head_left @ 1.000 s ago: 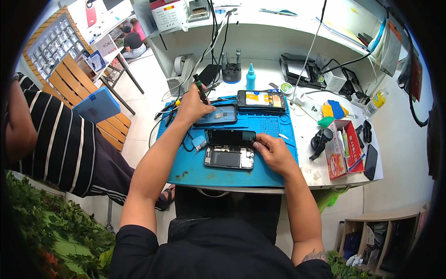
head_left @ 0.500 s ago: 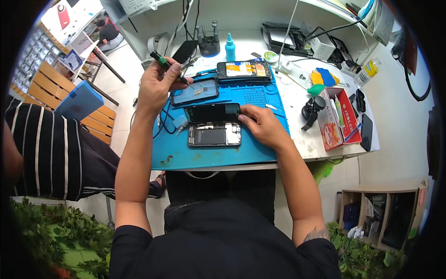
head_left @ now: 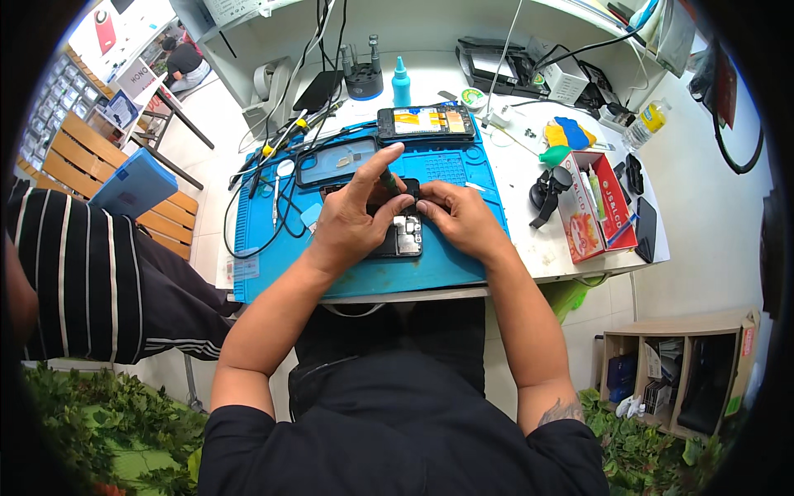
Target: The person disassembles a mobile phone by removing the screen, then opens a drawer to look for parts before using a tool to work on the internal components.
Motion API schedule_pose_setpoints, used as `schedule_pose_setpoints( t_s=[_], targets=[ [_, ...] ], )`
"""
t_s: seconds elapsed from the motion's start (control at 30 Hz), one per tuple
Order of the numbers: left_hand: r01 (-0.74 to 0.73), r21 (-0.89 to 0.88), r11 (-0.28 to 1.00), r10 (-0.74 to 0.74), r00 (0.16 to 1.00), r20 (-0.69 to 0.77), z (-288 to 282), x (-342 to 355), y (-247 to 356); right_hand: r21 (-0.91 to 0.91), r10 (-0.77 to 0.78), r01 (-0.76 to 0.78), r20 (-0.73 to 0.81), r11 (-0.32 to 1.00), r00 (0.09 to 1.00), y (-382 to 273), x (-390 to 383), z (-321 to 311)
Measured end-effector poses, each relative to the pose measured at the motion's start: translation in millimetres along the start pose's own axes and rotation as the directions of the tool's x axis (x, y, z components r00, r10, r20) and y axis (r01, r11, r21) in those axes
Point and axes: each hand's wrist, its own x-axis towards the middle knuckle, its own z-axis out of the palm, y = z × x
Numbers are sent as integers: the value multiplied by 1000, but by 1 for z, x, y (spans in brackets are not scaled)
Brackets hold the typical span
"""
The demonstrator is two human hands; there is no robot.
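An opened phone (head_left: 408, 238) lies on the blue work mat (head_left: 372, 279), its silver and black insides partly under my left hand. Its dark screen panel (head_left: 411, 188) is tilted up along the far edge. My left hand (head_left: 351, 219) is closed around a green-and-black screwdriver (head_left: 387, 178) over the phone; the tool's tip is hidden by fingers. My right hand (head_left: 465, 218) pinches the panel's right end, thumb and fingers close to the left hand's fingertips. Beyond them sit a dark-rimmed phone case (head_left: 337, 163) and a second opened phone (head_left: 426, 121) with orange parts showing.
Cables (head_left: 285, 190) loop across the mat's left side. A blue squeeze bottle (head_left: 401, 87) and a round tool holder (head_left: 364, 81) stand at the back. On the right are a red-and-white box (head_left: 585, 211) and a black watch-like item (head_left: 549, 194). Someone in striped clothing (head_left: 83, 273) is at the left.
My left hand has come down and right with the screwdriver, from above the case to the opened phone. My right hand stays at the screen panel's right end.
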Motion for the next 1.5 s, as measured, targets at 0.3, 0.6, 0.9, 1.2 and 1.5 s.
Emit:
schedule_pose_setpoints(
  t_s=[0.3, 0.6, 0.9, 1.2, 1.5],
  targets=[
    [-67, 55, 996, 67, 998, 0, 3, 0, -5, -40, 21, -20, 16, 999, 1000, -5, -1, -1],
    [-94, -1, 996, 94, 994, 54, 0, 7, -1, -37, 34, -33, 19, 999, 999, -4, -2, -1],
    [-97, 193, 976, 72, 989, 133, -10, 21, 20, -47, 7, -6, 5, 999, 1000, 9, -2, -1],
    [-227, 247, 942, 199, 971, 132, -19, 32, 20, -41, -37, 37, 16, 998, 999, 4, -1, 0],
    [-229, 253, 940, 186, 965, 184, -27, 36, 23, -67, -11, 13, 18, 998, 1000, -1, -2, -1]
  ],
)
